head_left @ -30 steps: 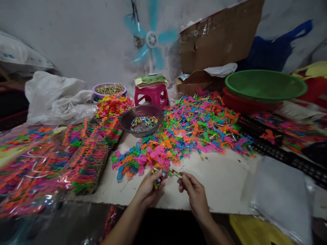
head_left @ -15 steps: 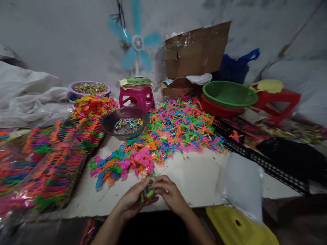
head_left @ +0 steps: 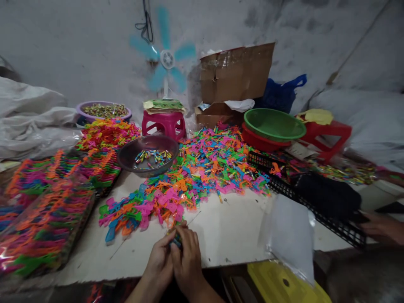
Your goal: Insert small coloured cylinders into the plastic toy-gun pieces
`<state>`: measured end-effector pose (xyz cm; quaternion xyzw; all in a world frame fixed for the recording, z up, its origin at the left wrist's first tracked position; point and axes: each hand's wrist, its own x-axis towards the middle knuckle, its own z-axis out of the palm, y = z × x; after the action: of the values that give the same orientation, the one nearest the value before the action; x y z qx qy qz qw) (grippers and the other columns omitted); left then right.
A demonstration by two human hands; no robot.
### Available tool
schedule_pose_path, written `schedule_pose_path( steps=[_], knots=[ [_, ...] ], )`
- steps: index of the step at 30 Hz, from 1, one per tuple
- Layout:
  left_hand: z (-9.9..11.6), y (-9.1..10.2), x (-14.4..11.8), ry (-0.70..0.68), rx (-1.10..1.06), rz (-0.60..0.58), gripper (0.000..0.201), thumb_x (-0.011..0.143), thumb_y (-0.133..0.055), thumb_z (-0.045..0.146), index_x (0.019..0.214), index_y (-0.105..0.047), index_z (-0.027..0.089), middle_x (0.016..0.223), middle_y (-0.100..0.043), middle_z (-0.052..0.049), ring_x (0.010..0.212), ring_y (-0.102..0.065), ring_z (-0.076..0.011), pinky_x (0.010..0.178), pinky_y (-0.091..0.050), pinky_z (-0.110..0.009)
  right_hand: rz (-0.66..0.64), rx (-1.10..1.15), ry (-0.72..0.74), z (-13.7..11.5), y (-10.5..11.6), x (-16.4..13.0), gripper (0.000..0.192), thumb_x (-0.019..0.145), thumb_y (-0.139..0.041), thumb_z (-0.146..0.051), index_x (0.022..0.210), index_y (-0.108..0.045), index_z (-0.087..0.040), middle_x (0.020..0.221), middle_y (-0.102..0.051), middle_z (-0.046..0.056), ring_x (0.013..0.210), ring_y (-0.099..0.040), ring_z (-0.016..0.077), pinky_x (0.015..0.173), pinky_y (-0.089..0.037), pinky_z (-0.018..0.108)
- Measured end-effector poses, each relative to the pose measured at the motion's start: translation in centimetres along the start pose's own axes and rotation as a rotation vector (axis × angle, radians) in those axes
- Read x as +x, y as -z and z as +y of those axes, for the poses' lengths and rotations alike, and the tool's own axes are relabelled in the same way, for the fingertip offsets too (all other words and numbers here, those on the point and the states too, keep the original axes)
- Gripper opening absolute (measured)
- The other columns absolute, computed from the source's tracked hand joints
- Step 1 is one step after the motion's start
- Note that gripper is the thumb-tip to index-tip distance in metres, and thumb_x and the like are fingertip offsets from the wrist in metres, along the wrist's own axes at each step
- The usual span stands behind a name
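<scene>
Just in front of my body, at the table's near edge, my two hands are pressed together. My left hand [head_left: 158, 260] is curled around a few small multicoloured tubes [head_left: 176, 240], mostly hidden by fingers. Over the same tubes lies my right hand [head_left: 188, 256], its fingers bent and closed against the left. Right beyond the fingertips spreads a big pile of toy plastic guns [head_left: 176, 193] in pink, orange, green and blue, with similar tubes scattered among them. A dark bowl [head_left: 126, 162] behind the pile's left part contains more of these tubes.
Bagged rows of toy guns [head_left: 59, 214] cover the left side. Farther back are a purple basin [head_left: 81, 115], a pink stool [head_left: 163, 122], a fan [head_left: 167, 59] and a green basin [head_left: 274, 130]. Right lie a clear plastic packet [head_left: 292, 235], a black rack [head_left: 328, 221] and another person's hand [head_left: 380, 227].
My right hand has closed over the left and the tubes, which are now mostly covered. Both hands sit lower and further left in view. Another person's hand has appeared at the right.
</scene>
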<state>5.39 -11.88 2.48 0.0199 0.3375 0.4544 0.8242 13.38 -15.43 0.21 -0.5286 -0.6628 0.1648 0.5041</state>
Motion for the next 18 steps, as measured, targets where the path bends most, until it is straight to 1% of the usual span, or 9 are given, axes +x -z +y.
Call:
schedule_pose_path(
  steps=[2,5,6,8,10,12,14,15,18],
  knots=[
    [-0.4,-0.6,-0.4,-0.033,-0.002,0.046,0.021,0.079,-0.044,0.012,0.086,-0.064,0.012,0.085,-0.066,-0.008,0.086,-0.062,-0.0186,0.079,-0.048,-0.028,0.031,0.021,0.000,0.4,-0.4,0.1,0.036,0.082,-0.042,-0.022,0.118,-0.043,-0.020,0.102,-0.054,0.009,0.094,-0.049,0.0209,0.080,-0.042,0.038],
    [-0.8,-1.1,-0.9,-0.097,0.059,0.095,0.020,0.080,-0.046,0.014,0.090,-0.063,0.017,0.097,-0.064,-0.005,0.096,-0.057,-0.0155,0.085,-0.044,-0.024,0.023,0.108,0.011,1.0,-0.4,0.7,0.033,0.084,-0.039,-0.024,0.116,-0.045,-0.020,0.097,-0.056,0.009,0.090,-0.051,0.0200,0.077,-0.044,0.035],
    [-1.0,-1.2,-1.0,-0.103,0.080,0.080,0.020,0.080,-0.047,0.015,0.092,-0.063,0.019,0.101,-0.063,-0.003,0.100,-0.055,-0.0147,0.088,-0.042,-0.022,0.034,0.145,0.012,1.1,-0.3,0.9,0.030,0.084,-0.038,-0.024,0.113,-0.047,-0.020,0.094,-0.056,0.008,0.088,-0.052,0.0194,0.075,-0.045,0.034],
    [-1.2,-1.1,-1.2,-0.090,0.083,0.008,0.019,0.078,-0.052,0.021,0.094,-0.063,0.023,0.105,-0.062,-0.001,0.106,-0.051,-0.0147,0.092,-0.038,-0.023,0.076,0.210,-0.016,1.3,0.2,1.4,0.026,0.086,-0.034,-0.024,0.100,-0.055,-0.020,0.086,-0.057,0.006,0.081,-0.054,0.0174,0.070,-0.046,0.031],
    [-1.3,-1.1,-1.4,-0.048,0.049,-0.075,0.022,0.075,-0.056,0.028,0.096,-0.062,0.025,0.105,-0.061,-0.002,0.110,-0.049,-0.0173,0.096,-0.035,-0.027,0.120,0.251,-0.071,1.3,0.7,2.0,0.026,0.087,-0.033,-0.023,0.087,-0.059,-0.020,0.077,-0.055,0.005,0.074,-0.054,0.0154,0.066,-0.046,0.028],
    [-1.3,-1.0,-1.4,-0.037,0.037,-0.121,0.028,0.073,-0.057,0.035,0.100,-0.061,0.027,0.106,-0.061,-0.002,0.113,-0.046,-0.0197,0.098,-0.033,-0.032,0.117,0.272,-0.102,1.0,1.2,2.5,0.026,0.087,-0.035,-0.024,0.082,-0.060,-0.020,0.074,-0.054,0.004,0.072,-0.054,0.0147,0.063,-0.047,0.026],
    [-1.3,-0.8,-1.1,-0.066,0.061,-0.115,0.034,0.074,-0.055,0.038,0.107,-0.057,0.030,0.110,-0.060,-0.001,0.117,-0.041,-0.0192,0.100,-0.030,-0.032,0.083,0.286,-0.123,0.4,1.3,2.6,0.026,0.087,-0.035,-0.025,0.089,-0.060,-0.020,0.079,-0.055,0.005,0.075,-0.055,0.0154,0.066,-0.047,0.027],
    [-1.4,-0.6,-0.9,-0.107,0.081,-0.087,0.036,0.075,-0.054,0.038,0.110,-0.054,0.032,0.112,-0.059,0.000,0.120,-0.037,-0.0174,0.101,-0.027,-0.030,0.073,0.293,-0.141,0.0,1.2,2.6,0.027,0.087,-0.034,-0.026,0.095,-0.059,-0.020,0.083,-0.056,0.006,0.079,-0.056,0.0159,0.069,-0.048,0.027],
    [-1.9,0.2,0.2,-0.232,0.169,0.059,0.039,0.079,-0.050,0.032,0.117,-0.047,0.033,0.122,-0.052,0.005,0.127,-0.021,-0.0097,0.105,-0.015,-0.021,0.096,0.298,-0.206,-0.6,0.3,2.2,0.029,0.088,-0.031,-0.027,0.104,-0.055,-0.022,0.091,-0.058,0.007,0.086,-0.056,0.0166,0.074,-0.048,0.029]
  ],
)
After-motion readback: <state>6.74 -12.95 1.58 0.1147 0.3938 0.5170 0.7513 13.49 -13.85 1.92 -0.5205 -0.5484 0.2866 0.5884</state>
